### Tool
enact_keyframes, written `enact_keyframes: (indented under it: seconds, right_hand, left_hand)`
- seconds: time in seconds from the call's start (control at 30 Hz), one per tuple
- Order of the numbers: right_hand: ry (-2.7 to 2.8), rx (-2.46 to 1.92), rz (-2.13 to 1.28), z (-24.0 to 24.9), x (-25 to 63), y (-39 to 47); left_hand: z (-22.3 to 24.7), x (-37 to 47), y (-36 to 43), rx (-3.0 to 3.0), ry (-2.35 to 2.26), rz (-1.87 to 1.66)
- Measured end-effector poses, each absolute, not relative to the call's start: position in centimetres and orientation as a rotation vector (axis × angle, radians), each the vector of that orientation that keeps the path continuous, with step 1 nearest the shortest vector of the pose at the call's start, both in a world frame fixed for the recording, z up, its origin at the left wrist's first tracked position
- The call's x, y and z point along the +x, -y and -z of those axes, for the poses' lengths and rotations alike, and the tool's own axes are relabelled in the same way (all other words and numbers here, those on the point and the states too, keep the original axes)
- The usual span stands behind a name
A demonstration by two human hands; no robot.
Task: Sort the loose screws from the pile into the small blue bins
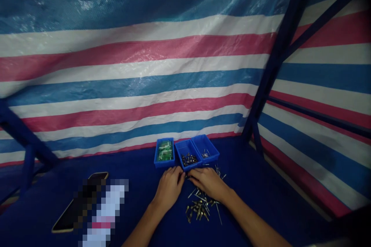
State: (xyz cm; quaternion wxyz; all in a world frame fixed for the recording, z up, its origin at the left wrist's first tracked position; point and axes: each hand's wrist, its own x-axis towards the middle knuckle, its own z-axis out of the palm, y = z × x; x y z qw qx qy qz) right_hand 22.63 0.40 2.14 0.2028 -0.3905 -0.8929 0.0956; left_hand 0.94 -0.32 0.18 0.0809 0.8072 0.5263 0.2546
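My left hand (170, 185) is closed, fingers bent and thumb against them, just in front of the middle blue bin. My right hand (209, 180) reaches in from the right with its fingers pinched together. Between the two sets of fingertips a tiny dark piece shows, too small to name. Inside the middle bin (182, 149) lie small dark-and-silver metal parts (189, 159). A loose pile of thin silver pins and brass-coloured pieces (199, 209) spreads on the table below my right hand, partly hidden by it.
The left blue bin (155, 158) holds green-and-clear plastic packets (165, 151). A few silver pins (205, 154) are in the right blue bin (209, 143). A phone-like dark slab (65, 216) and a blurred-out pale strip lie left. Blue metal posts (268, 69) and striped sheeting (139, 77) enclose the blue table (130, 162).
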Motion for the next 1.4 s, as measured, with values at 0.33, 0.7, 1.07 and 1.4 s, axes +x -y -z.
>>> enact_keyframes:
  seconds: [0.33,0.7,1.07,1.4]
  right_hand:
    - [2.412,-1.119,-0.242,-2.4,22.4,0.1]
    - [2.100,-1.148,-0.313,-2.7,22.4,0.2]
    - [1.911,-0.978,-0.289,-0.7,23.0,-1.1]
    - [1.828,-0.896,-0.411,0.4,22.9,-1.7]
  left_hand:
    - [-0.3,0.9,0.4,2.412,-1.562,-0.790]
    - [-0.5,1.0,0.5,2.408,-1.574,-0.754]
    - [-0.5,1.0,0.5,2.425,-1.563,-0.760]
    - [-0.7,1.0,0.6,2.421,-1.569,-0.757]
